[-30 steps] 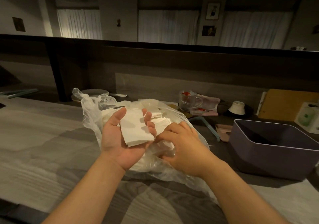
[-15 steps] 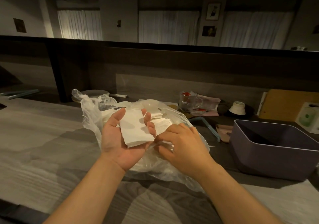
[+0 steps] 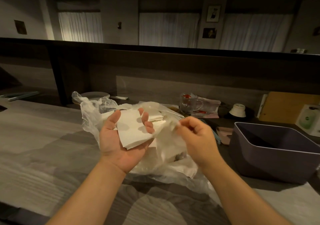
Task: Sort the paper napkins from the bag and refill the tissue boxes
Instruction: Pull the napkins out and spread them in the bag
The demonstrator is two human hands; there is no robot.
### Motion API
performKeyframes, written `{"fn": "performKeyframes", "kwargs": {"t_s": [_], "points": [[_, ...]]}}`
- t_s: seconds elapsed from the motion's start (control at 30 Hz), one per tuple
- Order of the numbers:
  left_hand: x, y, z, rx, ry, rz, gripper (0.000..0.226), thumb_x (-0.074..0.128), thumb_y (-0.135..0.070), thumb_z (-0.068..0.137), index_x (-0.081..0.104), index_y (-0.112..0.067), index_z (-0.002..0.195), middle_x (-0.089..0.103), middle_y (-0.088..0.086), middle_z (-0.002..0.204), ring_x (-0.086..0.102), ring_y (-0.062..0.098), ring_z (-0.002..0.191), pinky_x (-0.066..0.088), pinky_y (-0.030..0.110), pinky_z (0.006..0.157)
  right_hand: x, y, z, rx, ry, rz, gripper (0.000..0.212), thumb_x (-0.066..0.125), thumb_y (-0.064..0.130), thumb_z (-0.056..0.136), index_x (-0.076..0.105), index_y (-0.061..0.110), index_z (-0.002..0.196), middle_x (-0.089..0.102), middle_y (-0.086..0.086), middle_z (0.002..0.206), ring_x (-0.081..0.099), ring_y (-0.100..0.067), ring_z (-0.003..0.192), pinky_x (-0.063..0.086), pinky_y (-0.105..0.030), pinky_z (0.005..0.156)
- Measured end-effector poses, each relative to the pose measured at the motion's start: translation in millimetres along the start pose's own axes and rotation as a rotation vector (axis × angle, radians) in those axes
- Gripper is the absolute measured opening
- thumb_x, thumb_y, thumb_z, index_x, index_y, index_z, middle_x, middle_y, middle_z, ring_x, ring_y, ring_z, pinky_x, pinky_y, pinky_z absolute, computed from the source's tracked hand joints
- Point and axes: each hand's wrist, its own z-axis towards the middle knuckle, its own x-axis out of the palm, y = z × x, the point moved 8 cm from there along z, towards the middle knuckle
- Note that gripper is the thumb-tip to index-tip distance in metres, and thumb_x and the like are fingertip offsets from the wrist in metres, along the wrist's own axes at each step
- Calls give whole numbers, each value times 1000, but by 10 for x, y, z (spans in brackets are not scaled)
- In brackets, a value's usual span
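A clear plastic bag [image 3: 94, 119] full of white paper napkins lies on the wooden table in front of me. My left hand [image 3: 121, 138] is held palm up above it and grips a small stack of folded napkins [image 3: 132, 129] between thumb and curled fingers. To the right of it my right hand [image 3: 197, 138] is lifted and pinches a thin, blurred piece of napkin or bag film [image 3: 170, 126] that hangs down toward the bag. More napkins [image 3: 156, 118] show inside the bag behind my left fingers.
A dark purple open box [image 3: 270, 157] stands at the right. Behind the bag are a glass mug [image 3: 189, 104], a white bowl turned upside down [image 3: 238, 110], a plate [image 3: 97, 95], a brown board [image 3: 289, 106] and a white-green box [image 3: 309, 120]. The grey wooden table [image 3: 34, 138] spreads left.
My right hand has lifted out of the bag and moved up and right, pulling a thin sheet with it. The left hand keeps holding its stack in place.
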Motion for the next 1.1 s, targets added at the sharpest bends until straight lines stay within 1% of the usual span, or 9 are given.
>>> {"fn": "performKeyframes", "kwargs": {"t_s": [0.13, 0.27, 0.37, 0.47, 0.63, 0.77, 0.97, 1.0, 1.1], "points": [[6, -6, 3, 16, -14, 7, 49, 58, -43, 88, 61, -8, 122, 66, 11, 109, 57, 23, 82, 45, 32, 83, -47, -171, 0, 381, -93, 361, 18, 61, 15, 99, 75, 19, 89, 75, 7, 75, 64, -21, 79, 53, -45, 79], [-24, 9, 11, 7, -45, 25, 48, 59, -43, 90, 63, -8, 123, 66, 11, 109, 58, 24, 81, 45, 31, 83, 26, -429, -8, 531, 34, 87, 17, 62, 40, 100, 68, 27, 91, 68, -8, 107, 62, -24, 99, 53, -46, 98], [-29, 32, 6, -21, -59, 29, 52, 62, -43, 89, 62, -8, 127, 67, 13, 109, 59, 25, 83, 46, 31, 85, 106, -475, -8, 503, 132, -35, 30, 68, 53, 92, 70, 24, 100, 72, -11, 105, 68, -25, 95, 55, -35, 81], [-34, 48, 13, -47, -59, 50, 59, 67, -42, 84, 59, -8, 132, 67, 15, 111, 61, 26, 84, 48, 32, 84, 119, -455, 7, 464, 159, -168, 23, 68, 44, 95, 69, 25, 107, 72, -3, 101, 70, -24, 92, 54, -30, 69], [-45, 95, -3, -90, -87, 104, 57, 71, -34, 80, 58, -10, 130, 69, 15, 110, 62, 25, 81, 51, 32, 82, 114, -412, 27, 434, 171, -198, 14, 65, 34, 98, 68, 29, 111, 70, 4, 106, 67, -20, 97, 61, -38, 86], [-42, 91, -15, -74, -113, 155, 51, 70, -26, 78, 61, -10, 126, 72, 14, 106, 62, 25, 79, 50, 33, 81, 41, -284, 26, 399, 60, -45, 8, 65, 28, 98, 73, 26, 96, 71, -10, 101, 68, -32, 99, 59, -53, 92], [-63, 117, 9, -72, -136, 244, 49, 72, -29, 81, 70, -10, 125, 74, 12, 115, 66, 28, 106, 51, 44, 100, 93, 45, -36, 345, 158, 595, 17, 69, 18, 89, 83, 25, 81, 78, -3, 93, 75, -21, 82, 61, -42, 78], [-53, 136, 1, -86, -125, 267, 43, 72, -30, 83, 73, -10, 121, 74, 14, 116, 66, 31, 113, 50, 48, 105, 174, 82, -67, 353, 224, 646, 13, 71, 21, 83, 83, 25, 87, 79, -4, 97, 75, -26, 89, 60, -47, 84], [18, 217, -50, -133, -51, 407, 37, 65, -40, 85, 84, -11, 98, 74, 17, 107, 68, 36, 101, 49, 53, 102, 363, 19, -117, 403, 279, 586, 45, 84, 28, 70, 77, 23, 114, 72, -7, 122, 64, -34, 117, 50, -59, 103]]}}
